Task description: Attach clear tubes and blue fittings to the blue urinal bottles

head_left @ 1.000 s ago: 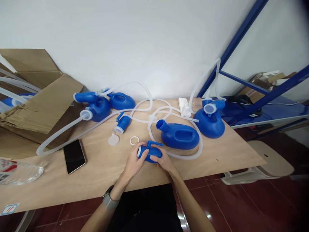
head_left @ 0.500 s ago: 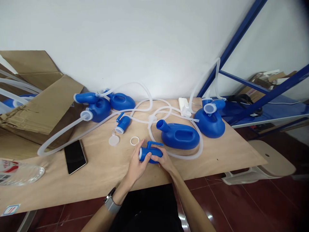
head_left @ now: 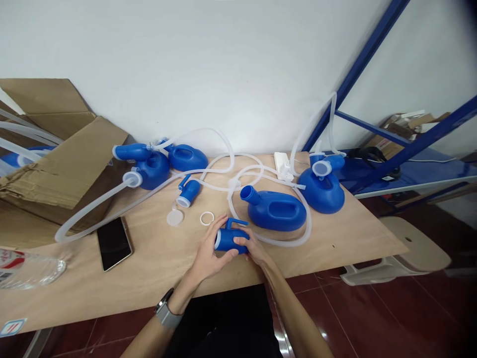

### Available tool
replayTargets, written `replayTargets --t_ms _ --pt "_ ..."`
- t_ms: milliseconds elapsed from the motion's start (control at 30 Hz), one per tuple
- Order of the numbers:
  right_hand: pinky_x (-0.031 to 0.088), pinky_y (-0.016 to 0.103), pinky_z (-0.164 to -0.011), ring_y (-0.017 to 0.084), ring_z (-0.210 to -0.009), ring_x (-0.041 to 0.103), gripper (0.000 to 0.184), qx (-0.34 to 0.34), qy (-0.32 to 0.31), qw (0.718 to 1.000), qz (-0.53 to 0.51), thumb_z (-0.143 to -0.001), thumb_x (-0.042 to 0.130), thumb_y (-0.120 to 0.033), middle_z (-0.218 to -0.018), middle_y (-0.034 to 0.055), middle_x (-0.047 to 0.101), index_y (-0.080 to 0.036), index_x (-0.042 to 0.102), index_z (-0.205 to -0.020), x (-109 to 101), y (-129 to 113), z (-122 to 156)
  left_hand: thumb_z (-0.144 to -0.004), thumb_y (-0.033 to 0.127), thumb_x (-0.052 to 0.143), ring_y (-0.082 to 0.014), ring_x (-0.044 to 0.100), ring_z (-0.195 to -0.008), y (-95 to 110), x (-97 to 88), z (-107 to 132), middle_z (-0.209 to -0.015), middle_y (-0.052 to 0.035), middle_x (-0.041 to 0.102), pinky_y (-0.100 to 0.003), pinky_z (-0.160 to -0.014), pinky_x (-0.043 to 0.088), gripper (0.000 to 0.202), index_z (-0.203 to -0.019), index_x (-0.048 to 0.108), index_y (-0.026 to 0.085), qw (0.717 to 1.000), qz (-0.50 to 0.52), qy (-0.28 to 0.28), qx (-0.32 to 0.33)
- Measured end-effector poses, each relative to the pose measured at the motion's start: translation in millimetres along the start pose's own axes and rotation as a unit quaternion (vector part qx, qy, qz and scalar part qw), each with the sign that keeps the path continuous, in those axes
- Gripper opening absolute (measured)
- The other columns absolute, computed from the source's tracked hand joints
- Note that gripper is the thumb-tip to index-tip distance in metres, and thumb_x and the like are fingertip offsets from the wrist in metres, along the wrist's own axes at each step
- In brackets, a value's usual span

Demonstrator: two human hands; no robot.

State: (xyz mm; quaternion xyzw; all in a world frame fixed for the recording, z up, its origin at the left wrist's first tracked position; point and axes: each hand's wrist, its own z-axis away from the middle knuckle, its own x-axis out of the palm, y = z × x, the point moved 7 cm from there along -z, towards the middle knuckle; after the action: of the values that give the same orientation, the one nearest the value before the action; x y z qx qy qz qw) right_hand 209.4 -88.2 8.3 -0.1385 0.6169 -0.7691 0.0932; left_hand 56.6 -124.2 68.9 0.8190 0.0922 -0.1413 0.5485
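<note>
Spout (head_left: 225,240), already white-rimmed, is near the surface's (head_left: 149,278) front edge, right hand (head_left: 256,247) clamped on, left hand (head_left: 207,256) spread, one ring (head_left: 207,213) unattached.

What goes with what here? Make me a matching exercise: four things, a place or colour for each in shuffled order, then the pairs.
1. Left hand
2. Phone
3. Ring
4. Watch

A. White, flat on the table
B. On a wrist
C. At the blue piece
D. Black-screened, near the box

Pairs: 1-C, 2-D, 3-A, 4-B
</note>
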Motion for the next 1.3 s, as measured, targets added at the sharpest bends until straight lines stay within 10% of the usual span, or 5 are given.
replayTargets --t_ms 133,333,700,967,1300 --pt "0.047 0.025 -0.039 0.018 -0.063 0.067 0.052 -0.015 -0.008 0.999 0.027 -0.076 0.078 -0.051 -0.120 0.0090 0.073 -0.026 0.075 -0.122 6.1 -10.4 -7.5 -0.087 0.057 0.072 -0.0375 0.045 -0.147 -21.7 -10.9 -0.3 -0.157 -0.0183 0.049 -0.059 -0.122 0.033 0.077 -0.152 0.047 0.023 0.998 0.011 -0.019 -0.051" --pt "0.049 0.050 -0.113 0.032 -0.126 0.064 0.061 -0.112 -0.027 0.985 0.129 -0.074 0.088 -0.044 -0.137 0.0092 0.069 -0.024 0.071 -0.129 2.8 -37.3 -24.8 -0.104 0.054 0.041 -0.0317 0.039 -0.152 -55.4 -74.0 0.5 -0.163 -0.0161 0.043 -0.056 -0.126 0.026 0.063 -0.158 0.038 0.022 0.985 -0.098 0.067 -0.127" --pt "0.043 0.050 -0.118 0.033 -0.134 0.060 0.066 -0.141 0.027 0.986 0.090 -0.074 0.086 -0.045 -0.142 0.0110 0.066 -0.023 0.068 -0.134 -8.7 -26.7 -25.4 -0.089 0.053 0.057 -0.0436 0.057 -0.125 -99.6 -141.6 -7.9 -0.130 -0.0236 0.066 -0.061 -0.107 0.043 0.050 -0.121 0.063 0.015 0.876 -0.436 0.051 -0.201" --pt "0.049 0.050 -0.111 0.035 -0.129 0.062 0.068 -0.119 0.092 0.986 0.066 -0.068 0.085 -0.051 -0.137 0.0108 0.069 -0.022 0.069 -0.128 -27.2 -12.9 -25.9 -0.088 0.054 0.063 -0.0289 0.069 -0.102 -50.8 -119.9 6.0 -0.116 -0.0120 0.071 -0.043 -0.087 0.056 0.051 -0.127 0.059 0.021 0.955 -0.120 0.198 -0.188" --pt "0.050 0.057 -0.108 0.039 -0.120 0.067 0.060 -0.214 0.062 0.961 0.162 -0.070 0.084 -0.053 -0.128 0.0113 0.074 -0.027 0.074 -0.123 16.6 -31.7 13.7 -0.094 0.055 0.051 -0.0335 0.057 -0.118 25.9 -48.4 -1.2 -0.127 -0.0127 0.056 -0.051 -0.104 0.048 0.053 -0.136 0.059 0.025 0.997 -0.015 0.072 0.002"
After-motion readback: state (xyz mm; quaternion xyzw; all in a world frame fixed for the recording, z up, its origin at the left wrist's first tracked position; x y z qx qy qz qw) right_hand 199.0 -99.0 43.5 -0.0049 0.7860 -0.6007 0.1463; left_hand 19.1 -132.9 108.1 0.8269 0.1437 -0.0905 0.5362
